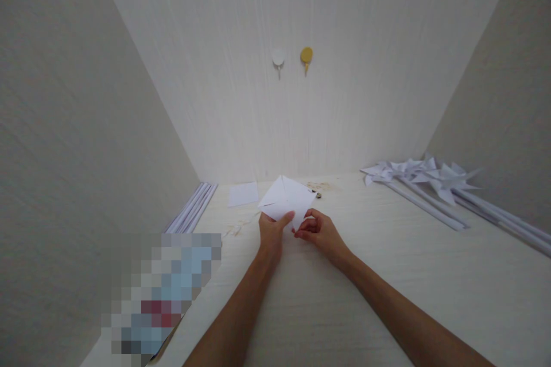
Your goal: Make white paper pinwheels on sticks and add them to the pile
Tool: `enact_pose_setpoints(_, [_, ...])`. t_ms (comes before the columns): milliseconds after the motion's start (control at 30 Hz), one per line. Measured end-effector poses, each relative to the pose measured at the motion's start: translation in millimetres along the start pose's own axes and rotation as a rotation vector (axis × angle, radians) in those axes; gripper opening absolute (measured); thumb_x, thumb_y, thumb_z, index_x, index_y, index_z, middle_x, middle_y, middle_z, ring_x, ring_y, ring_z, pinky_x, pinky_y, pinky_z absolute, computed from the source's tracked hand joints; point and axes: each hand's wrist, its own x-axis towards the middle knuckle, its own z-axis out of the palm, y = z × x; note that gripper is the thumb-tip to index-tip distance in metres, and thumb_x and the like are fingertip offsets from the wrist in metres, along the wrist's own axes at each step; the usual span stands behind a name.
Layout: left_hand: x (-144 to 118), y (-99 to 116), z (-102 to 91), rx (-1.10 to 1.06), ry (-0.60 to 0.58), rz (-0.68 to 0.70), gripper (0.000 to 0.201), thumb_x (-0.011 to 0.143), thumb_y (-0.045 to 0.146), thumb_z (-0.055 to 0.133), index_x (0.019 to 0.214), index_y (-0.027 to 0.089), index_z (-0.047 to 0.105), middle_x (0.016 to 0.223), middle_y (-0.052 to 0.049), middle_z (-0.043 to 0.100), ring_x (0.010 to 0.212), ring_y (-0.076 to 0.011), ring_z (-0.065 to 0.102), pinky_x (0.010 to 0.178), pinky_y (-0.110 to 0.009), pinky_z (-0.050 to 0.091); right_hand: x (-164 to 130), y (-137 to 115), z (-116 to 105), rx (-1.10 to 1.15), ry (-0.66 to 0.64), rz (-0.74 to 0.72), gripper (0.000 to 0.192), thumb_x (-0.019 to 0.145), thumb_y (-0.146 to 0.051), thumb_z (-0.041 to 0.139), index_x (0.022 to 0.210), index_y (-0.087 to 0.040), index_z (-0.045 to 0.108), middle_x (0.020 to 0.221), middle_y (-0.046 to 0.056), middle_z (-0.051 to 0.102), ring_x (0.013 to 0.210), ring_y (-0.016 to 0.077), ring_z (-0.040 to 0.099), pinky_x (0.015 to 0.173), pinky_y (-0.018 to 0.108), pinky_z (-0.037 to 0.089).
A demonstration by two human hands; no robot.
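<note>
A square white sheet of paper, with slits running in from its corners, is held up above the table. My left hand grips its lower left side, thumb on top and fingers underneath. At the sheet's lower corner, the fingers of my right hand are pinched together; whether paper is between the fingertips is too small to tell. Behind the sheet's right corner lies a small dark metal piece, partly hidden. Another flat white paper square rests on the table to the left.
Finished paper pinwheels on white sticks lie at the right. Several rolled white paper sticks lean at the left, behind a blurred-out object. Small tan bits are scattered on the pale table. Two hooks hang on the back wall.
</note>
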Motion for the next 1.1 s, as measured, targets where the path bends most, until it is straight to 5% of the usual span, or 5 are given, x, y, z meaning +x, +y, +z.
enact_pose_setpoints(200, [4, 1, -6.7, 0.115, 0.004, 0.054, 0.045, 0.051, 0.021, 0.071, 0.093, 0.013, 0.054, 0.085, -0.007, 0.065, 0.075, -0.0164, 0.06, 0.065, -0.026, 0.048, 1, -9, -6, 0.297, 0.131, 0.061, 0.026, 0.049, -0.02, 0.068, 0.071, -0.019, 0.054, 0.06, -0.001, 0.066, 0.061, 0.013, 0.061, 0.058, 0.024, 0.046])
enact_pose_setpoints(333, [1, 3, -6.3, 0.232, -0.173, -0.036, 0.054, 0.049, 0.02, 0.072, 0.097, 0.015, 0.049, 0.078, -0.005, 0.064, 0.055, -0.0139, 0.058, 0.044, -0.022, 0.045, 6, -12, -13, 0.579, 0.328, 0.062, 0.019, 0.056, -0.034, 0.066, 0.062, -0.018, 0.056, 0.059, -0.002, 0.063, 0.055, 0.0111, 0.057, 0.054, 0.024, 0.046])
enact_pose_setpoints(600, [-2, 5, -0.2, -0.006, 0.034, -0.07, 0.07, 0.053, 0.018, 0.071, 0.114, 0.018, 0.037, 0.07, -0.001, 0.064, 0.055, -0.0096, 0.057, 0.048, -0.018, 0.042, 3, -1, -5, 0.388, 0.272, -0.025, 0.024, 0.049, -0.027, 0.072, 0.068, -0.016, 0.064, 0.061, 0.001, 0.066, 0.058, 0.0151, 0.058, 0.057, 0.029, 0.046])
enact_pose_setpoints(800, [-18, -3, 20.4, -0.286, -0.087, -0.167, 0.045, 0.054, 0.017, 0.068, 0.097, 0.017, 0.055, 0.081, -0.004, 0.066, 0.076, -0.0145, 0.06, 0.074, -0.027, 0.046, 0, 0, 0, 0.349, 0.238, -0.02, 0.022, 0.047, -0.026, 0.074, 0.064, -0.017, 0.063, 0.059, 0.0, 0.065, 0.059, 0.0144, 0.059, 0.058, 0.027, 0.046])
enact_pose_setpoints(1100, [-16, -1, 17.9, -0.355, 0.106, -0.165, 0.022, 0.056, 0.013, 0.067, 0.077, 0.014, 0.06, 0.081, -0.004, 0.065, 0.076, -0.0144, 0.06, 0.071, -0.026, 0.047, -6, 1, 8, 0.19, 0.2, 0.009, 0.024, 0.05, -0.029, 0.073, 0.067, -0.017, 0.063, 0.059, 0.0, 0.065, 0.057, 0.0137, 0.059, 0.06, 0.028, 0.048])
